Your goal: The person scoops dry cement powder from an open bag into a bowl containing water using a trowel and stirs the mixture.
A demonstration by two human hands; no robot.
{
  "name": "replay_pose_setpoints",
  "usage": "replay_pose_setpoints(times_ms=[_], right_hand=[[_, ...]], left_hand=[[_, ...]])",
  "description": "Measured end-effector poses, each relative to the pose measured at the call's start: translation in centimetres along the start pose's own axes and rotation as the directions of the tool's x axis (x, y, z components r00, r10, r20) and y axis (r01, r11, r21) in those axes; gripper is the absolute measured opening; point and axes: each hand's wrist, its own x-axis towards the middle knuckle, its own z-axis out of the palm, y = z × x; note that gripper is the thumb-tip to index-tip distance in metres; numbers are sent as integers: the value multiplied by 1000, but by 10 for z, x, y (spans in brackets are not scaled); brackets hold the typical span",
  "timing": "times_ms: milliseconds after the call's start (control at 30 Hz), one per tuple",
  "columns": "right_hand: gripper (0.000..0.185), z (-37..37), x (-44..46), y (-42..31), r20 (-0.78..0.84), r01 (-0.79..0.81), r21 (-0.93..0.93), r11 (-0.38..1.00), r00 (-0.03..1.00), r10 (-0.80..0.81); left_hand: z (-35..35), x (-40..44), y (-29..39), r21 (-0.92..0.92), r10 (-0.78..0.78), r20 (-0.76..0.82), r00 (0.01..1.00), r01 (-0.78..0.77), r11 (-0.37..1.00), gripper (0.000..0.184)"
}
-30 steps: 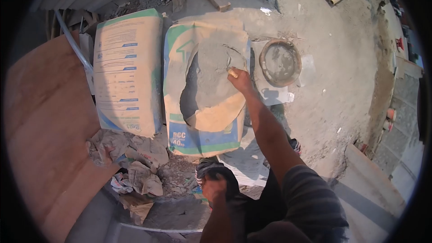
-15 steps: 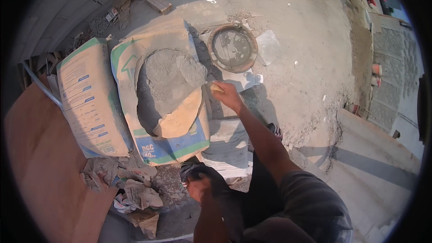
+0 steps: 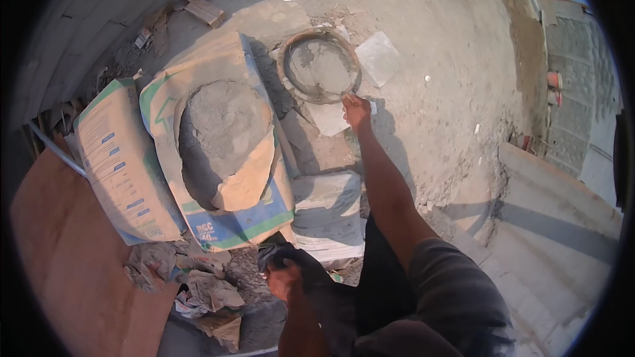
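Two bags (image 3: pixel 261 215), one torn open; one basin (image 3: pixel 355 73); right hand (image 3: pixel 358 112), fingers clamped on one mostly hidden handle (image 3: pixel 346 99); left hand (image 3: pixel 284 281), fingers: cannot tell.

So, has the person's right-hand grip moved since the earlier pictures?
Yes. Judged against the torn-open cement bag, the right-hand grip has moved to the right, from the bag's opening to near the round basin.

The right hand (image 3: pixel 357 112) hides most of what it grips.
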Motion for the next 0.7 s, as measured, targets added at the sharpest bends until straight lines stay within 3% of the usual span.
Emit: replay_pose_setpoints(times_ms=[67,133,300,400,600,700], right_hand=[[35,9,26,19,-99,209,-239,948,966,-238],[35,14,44,29,-120,272,-352,896,936,-332],[37,23,26,-25,-147,130,-511,850,961,-235],[35,23,27,-40,-18,261,-597,758,941,-338],[34,33,19,-74,87,261,-716,648,953,-289],[34,25,16,-79,224,368,-778,509,919,-324]], left_hand=[[-2,-2,2,14,-4,-5,1000,4,1000,57],[-2,-3,4,13,-10,-11,1000,10,1000,57],[0,-3,4,-18,-5,-36,999,4,1000,57],[1,-1,0,-18,13,-38,999,-14,1000,58],[10,3,-11,-74,94,-71,993,-99,992,59],[11,7,-11,-70,68,-28,997,-70,995,63]])
